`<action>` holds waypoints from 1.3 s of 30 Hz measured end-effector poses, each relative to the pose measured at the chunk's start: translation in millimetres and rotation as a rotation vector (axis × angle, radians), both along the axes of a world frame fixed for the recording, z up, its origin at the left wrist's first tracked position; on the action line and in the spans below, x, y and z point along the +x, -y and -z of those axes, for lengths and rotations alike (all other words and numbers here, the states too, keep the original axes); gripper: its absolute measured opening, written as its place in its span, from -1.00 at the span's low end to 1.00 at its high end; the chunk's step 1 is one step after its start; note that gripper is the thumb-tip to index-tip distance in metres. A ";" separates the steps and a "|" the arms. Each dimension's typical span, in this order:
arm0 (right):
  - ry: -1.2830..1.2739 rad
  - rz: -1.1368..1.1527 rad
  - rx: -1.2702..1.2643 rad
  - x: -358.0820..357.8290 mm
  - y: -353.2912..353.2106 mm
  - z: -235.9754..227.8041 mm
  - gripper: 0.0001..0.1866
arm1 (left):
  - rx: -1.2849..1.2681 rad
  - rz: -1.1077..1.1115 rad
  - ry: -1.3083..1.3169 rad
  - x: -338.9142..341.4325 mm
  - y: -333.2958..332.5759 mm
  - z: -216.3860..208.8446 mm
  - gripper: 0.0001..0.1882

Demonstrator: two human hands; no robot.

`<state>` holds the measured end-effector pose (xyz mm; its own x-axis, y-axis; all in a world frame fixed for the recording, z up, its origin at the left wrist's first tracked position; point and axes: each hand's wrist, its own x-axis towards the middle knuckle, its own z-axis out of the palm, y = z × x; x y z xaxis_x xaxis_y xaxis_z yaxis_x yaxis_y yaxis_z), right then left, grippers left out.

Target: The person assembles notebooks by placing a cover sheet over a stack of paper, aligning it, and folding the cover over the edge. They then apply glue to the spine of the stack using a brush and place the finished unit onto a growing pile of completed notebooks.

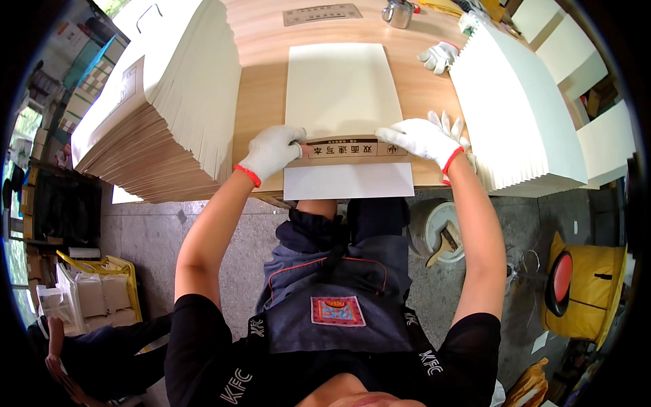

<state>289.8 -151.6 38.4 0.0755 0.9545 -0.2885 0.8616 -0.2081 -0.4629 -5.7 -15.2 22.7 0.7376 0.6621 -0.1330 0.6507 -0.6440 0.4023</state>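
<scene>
Bright, even light falls from above on a wooden table [261,102]; the cream sheet [342,88] at its centre is pale but not blown out; soft, short shadows sit under the paper stacks [169,102]; the centre is sharp; the fisheye bends straight edges near the rim, and black vignette fills the corners; the floor [149,237] below is dimmer; greenish daylight glares at the far left.

Single head-worn fisheye view, looking steeply down, close over wooden table [261,102]
</scene>
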 end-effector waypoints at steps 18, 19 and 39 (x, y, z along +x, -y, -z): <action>-0.118 0.198 0.290 -6.1 -6.3 48.8 -0.56 | 0.129 0.233 -0.230 41.6 -35.2 -12.2 -0.17; -0.113 0.194 0.288 -4.9 -5.5 49.2 -0.57 | 0.121 0.324 -0.327 52.4 -33.7 -23.7 -0.10; 0.490 -0.307 0.701 -19.8 42.9 47.8 -0.74 | 0.331 1.088 -0.569 131.0 -32.0 -21.3 0.17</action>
<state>270.0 -194.4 -9.3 -0.2495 0.8977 0.3631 0.9665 0.2543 0.0355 125.3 16.8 44.1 0.8124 -0.1853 -0.5529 -0.2482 -0.9679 -0.0404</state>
